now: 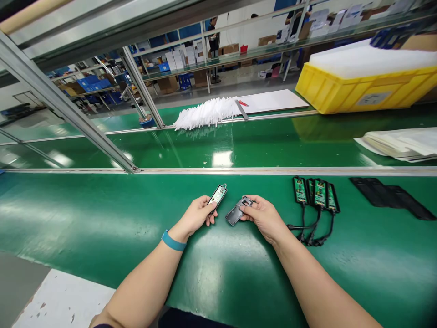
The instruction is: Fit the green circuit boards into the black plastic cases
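My left hand grips a narrow black case with a pale circuit board inside and a small loop at its top end. A hand's width to the right, my right hand holds a dark plastic cover, tilted, with an opening near its upper end. The two parts are apart, both held over the green table. To the right of my right hand lie several black cases with green circuit boards, their short black cables pointing toward me.
Flat black pieces lie at the far right. Beyond the metal rail are white paper sheets, a yellow bin, a pile of white strips and a ruler. A metal post slants at left.
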A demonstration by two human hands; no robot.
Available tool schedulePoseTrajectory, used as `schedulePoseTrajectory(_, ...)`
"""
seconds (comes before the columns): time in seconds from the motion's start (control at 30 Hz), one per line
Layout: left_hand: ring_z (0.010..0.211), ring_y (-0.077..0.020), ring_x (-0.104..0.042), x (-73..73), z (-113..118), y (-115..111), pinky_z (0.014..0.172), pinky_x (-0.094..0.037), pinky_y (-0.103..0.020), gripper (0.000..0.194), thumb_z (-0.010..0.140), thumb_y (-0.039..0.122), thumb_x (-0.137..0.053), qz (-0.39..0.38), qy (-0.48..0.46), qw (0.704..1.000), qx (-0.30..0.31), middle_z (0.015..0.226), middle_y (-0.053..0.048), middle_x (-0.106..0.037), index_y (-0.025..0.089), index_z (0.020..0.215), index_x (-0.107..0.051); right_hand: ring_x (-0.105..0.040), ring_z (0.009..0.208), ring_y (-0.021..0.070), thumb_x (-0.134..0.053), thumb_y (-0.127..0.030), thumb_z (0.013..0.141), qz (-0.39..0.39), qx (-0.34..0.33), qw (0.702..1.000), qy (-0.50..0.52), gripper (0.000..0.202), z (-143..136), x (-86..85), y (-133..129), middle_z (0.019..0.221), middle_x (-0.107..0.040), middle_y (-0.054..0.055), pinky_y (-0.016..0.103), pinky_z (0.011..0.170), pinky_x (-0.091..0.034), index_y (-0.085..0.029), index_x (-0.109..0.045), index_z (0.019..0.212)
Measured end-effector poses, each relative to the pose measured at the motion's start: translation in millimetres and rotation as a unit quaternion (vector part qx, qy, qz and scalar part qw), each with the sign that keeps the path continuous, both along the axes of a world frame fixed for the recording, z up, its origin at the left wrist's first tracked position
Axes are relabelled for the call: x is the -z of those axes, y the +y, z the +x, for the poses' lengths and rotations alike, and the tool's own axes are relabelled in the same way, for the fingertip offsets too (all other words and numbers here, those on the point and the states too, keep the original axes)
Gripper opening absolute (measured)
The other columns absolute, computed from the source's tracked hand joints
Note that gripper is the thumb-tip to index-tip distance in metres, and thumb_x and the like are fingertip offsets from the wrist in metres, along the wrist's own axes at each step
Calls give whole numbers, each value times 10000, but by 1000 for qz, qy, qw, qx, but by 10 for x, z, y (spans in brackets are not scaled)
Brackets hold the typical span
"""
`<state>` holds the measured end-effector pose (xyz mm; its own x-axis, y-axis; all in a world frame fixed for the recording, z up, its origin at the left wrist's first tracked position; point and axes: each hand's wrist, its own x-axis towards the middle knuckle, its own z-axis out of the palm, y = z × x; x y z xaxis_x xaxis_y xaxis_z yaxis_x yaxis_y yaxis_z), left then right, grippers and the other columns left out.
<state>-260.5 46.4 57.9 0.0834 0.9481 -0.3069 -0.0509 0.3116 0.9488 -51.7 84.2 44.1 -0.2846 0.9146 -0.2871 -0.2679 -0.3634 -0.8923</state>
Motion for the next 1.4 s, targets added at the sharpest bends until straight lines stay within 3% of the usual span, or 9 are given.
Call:
schedulePoseTrajectory(0.17, 422, -89, -518, -8, -1, -5, 354, -343, -191, 397, 832, 548, -551, -2, -63, 998, -4, 680, -52, -651, 153, 832, -510, -641, 578, 118, -794, -211, 662, -17, 3, 1000, 4, 370, -12, -29, -19, 717, -683, 11, 234, 566, -585, -165, -573, 956)
schedulePoseTrajectory(0.23, 416, -80, -489, -9, -1, -6, 363, -336, -199, 396, 847, 541, -524, 5, -45, 999, -9, 701, -56, -649, 146, 833, -537, -650, 606, 132, -759, -228, 713, -29, 2, 1000, 10, 290, -13, -27, -17, 722, -686, 30, 270, 609, -599, -163, -591, 940)
schedulePoseTrajectory(0.37, 565, -114, -545, -33, 48, -61, 484, -428, -227, 349, 882, 440, -508, 93, 143, 985, -26, 803, -56, -623, 143, 1025, -622, -674, 659, 164, -679, -275, 799, -51, -4, 998, 33, 162, -21, 0, -8, 763, -702, 74, 329, 673, -601, -155, -615, 887)
schedulePoseTrajectory(0.47, 876, -192, -585, -68, 122, -141, 766, -490, -309, 366, 896, 333, -520, 215, 293, 931, -29, 997, -94, -597, 177, 1221, -586, -684, 667, 173, -635, -279, 828, -68, -7, 996, 60, 131, -42, 6, -18, 764, -708, 87, 332, 678, -592, -151, -612, 851)
schedulePoseTrajectory(0.57, 988, -222, -548, -92, 196, -207, 901, -447, -358, 359, 909, 260, -499, 281, 348, 894, 1, 1051, -111, -566, 179, 1253, -563, -694, 687, 185, -576, -225, 848, -84, -10, 993, 84, 95, -71, -8, -42, 762, -713, 103, 336, 690, -585, -141, -619, 860)
schedulePoseTrajectory(0.8, 998, -235, -541, -40, 254, -234, 900, -450, -370, 307, 906, 225, -504, 300, 373, 877, 39, 1064, -112, -572, 196, 1206, -562, -708, 753, 223, -473, -124, 844, -109, 14, 983, 149, 145, -96, -38, -85, 774, -727, 127, 444, 834, -553, -141, -614, 818)
schedulePoseTrajectory(1.0, 1058, -244, -531, 24, 217, -218, 955, -430, -395, 325, 905, 231, -517, 315, 414, 852, 52, 1123, -118, -585, 183, 1225, -537, -712, 762, 232, -460, -171, 878, -127, 19, 978, 167, 169, -85, -62, -98, 789, -729, 153, 447, 857, -540, -119, -617, 845)
schedulePoseTrajectory(1.4, 1054, -230, -552, 76, 189, -203, 941, -462, -392, 354, 909, 226, -508, 339, 435, 832, 63, 1141, -113, -587, 190, 1261, -521, -711, 727, 230, -443, -182, 885, -130, 21, 975, 177, 192, -97, -44, -99, 783, -723, 170, 446, 852, -535, -92, -610, 853)
